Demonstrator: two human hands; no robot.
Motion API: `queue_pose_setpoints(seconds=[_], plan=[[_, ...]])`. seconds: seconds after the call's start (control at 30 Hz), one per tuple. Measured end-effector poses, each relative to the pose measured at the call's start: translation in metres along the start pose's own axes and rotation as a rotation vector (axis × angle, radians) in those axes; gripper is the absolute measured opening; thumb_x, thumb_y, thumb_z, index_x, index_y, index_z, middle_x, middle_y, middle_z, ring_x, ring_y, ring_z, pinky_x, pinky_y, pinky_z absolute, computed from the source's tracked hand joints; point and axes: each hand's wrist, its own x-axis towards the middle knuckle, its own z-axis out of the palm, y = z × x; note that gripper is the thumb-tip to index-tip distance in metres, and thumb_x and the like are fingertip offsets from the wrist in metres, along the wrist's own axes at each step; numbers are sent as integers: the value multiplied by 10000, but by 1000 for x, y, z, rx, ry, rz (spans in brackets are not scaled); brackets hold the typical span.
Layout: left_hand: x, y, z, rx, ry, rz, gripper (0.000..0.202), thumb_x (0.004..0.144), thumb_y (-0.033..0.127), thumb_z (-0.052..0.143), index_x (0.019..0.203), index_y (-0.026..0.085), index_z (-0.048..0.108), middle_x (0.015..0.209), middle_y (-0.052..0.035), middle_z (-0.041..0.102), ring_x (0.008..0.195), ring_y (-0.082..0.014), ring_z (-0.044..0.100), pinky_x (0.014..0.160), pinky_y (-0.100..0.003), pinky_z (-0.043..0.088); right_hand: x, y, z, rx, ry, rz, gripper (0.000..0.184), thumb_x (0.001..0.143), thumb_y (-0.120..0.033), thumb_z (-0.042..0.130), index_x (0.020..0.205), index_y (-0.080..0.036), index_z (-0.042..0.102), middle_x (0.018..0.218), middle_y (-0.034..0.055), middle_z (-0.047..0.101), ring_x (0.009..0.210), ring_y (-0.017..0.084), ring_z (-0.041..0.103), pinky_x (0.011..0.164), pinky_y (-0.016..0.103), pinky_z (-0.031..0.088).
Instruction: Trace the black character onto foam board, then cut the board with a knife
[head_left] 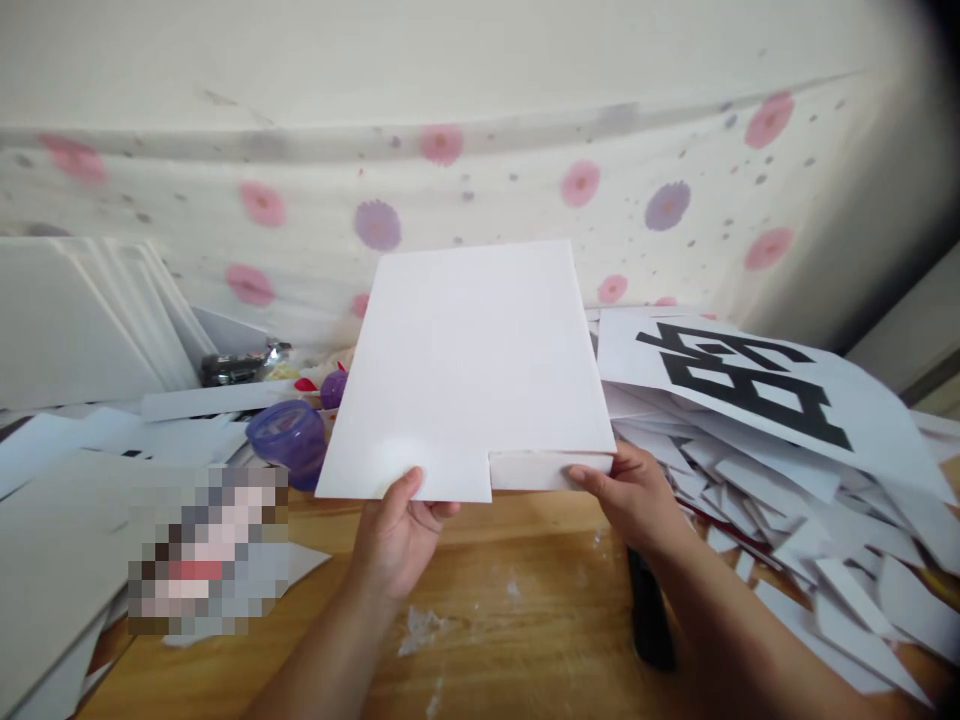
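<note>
A white foam board (472, 350) is held tilted above the wooden table, with a notch at its front right. My left hand (401, 535) pinches the front edge, thumb on top and fingers beneath. At the right front corner, my right hand (637, 490) grips a narrow white strip (536, 470) that sits at the notch, against the board. Whether the strip is joined to the board I cannot tell. Below my right forearm lies a black object (649, 610), partly hidden.
The wooden table (510, 620) bears small whitish residue patches. White offcuts (750, 500) pile up on the right under a sheet with black characters (742, 380). A purple translucent container (289, 440) stands left of the board. White panels (67, 320) lean at the far left.
</note>
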Motion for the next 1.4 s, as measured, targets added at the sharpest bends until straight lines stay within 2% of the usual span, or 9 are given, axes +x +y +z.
queue_pose_setpoints(seconds=[0.17,0.27,0.4,0.7,0.97,1.17,1.4], plan=[[4,-3,-9,8,-24,-10,479,719,137,716,1167,239,581,938,12,713,710,-160,673,455,-237,569,-2,6,0,-61,-15,12,189,720,-315,767,890,-235,743,908,31,754,778,189,683,746,331,548],[1,-5,-7,0,-34,-14,458,720,141,719,1149,243,598,933,8,716,713,-167,676,459,-240,574,-7,3,-5,-102,-32,4,181,728,-313,762,894,-245,744,909,26,754,793,191,685,742,320,551],[-3,-8,-4,-12,-55,0,452,703,146,734,1126,259,620,918,4,721,696,-178,680,448,-242,571,-13,0,-10,-121,-13,-19,174,720,-315,765,875,-239,745,853,31,753,717,186,675,670,310,558],[-6,-5,-3,16,-21,-2,437,675,151,746,1085,268,652,922,-1,729,674,-183,687,428,-219,553,-16,-9,-7,-235,-83,-25,138,769,-349,709,835,-236,750,737,17,723,624,169,627,569,271,510],[-6,-5,-4,37,-53,5,419,699,150,719,1098,257,649,985,-18,716,657,-162,665,429,-215,542,-17,-6,-15,-240,-107,-34,115,744,-308,740,847,-260,762,765,13,723,647,180,629,581,292,521],[-7,-10,-5,39,-81,0,427,724,164,708,1131,271,632,972,-3,716,660,-162,665,425,-224,543,-17,-3,-21,-205,-104,-38,78,706,-307,771,724,-236,743,712,15,709,628,182,628,586,303,534],[-9,-12,-7,58,-96,0,420,735,173,707,1138,266,629,987,2,713,656,-159,661,449,-249,567,-18,4,-22,-85,-123,58,272,690,-314,787,938,-217,730,920,54,733,829,227,667,738,336,552]])
